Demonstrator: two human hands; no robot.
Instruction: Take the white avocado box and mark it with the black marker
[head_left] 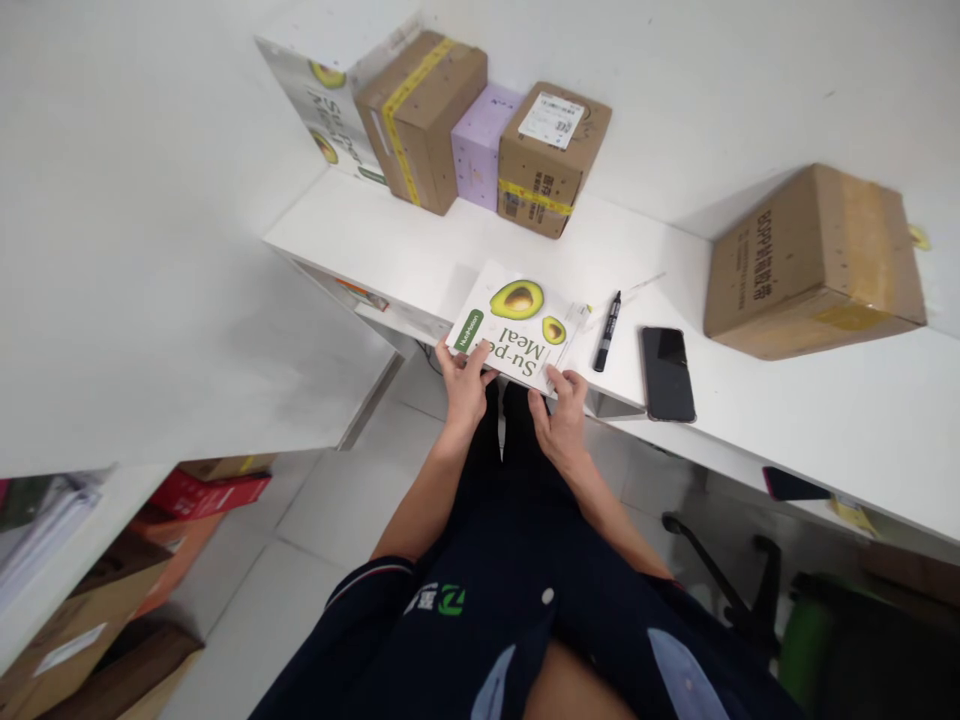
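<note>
A white box [501, 325] printed with avocados and the words "Su-per Meal" lies at the front edge of the white desk [637, 260]. My left hand [463, 385] grips its near left corner, thumb on top and fingers beneath. At the near right corner my right hand [562, 410] holds it the same way, thumb over the printed face. To the right of the box lies a black marker pen [607, 332]. Farther right is a dark smartphone [667, 374], screen up.
Along the back wall stand a brown carton with yellow tape [427, 120], a lilac box [484, 145] and a labelled carton [555, 160]. A larger carton [814, 265] sits at right. Below are an office chair [750, 590] and, at lower left, shelves with boxes [82, 620].
</note>
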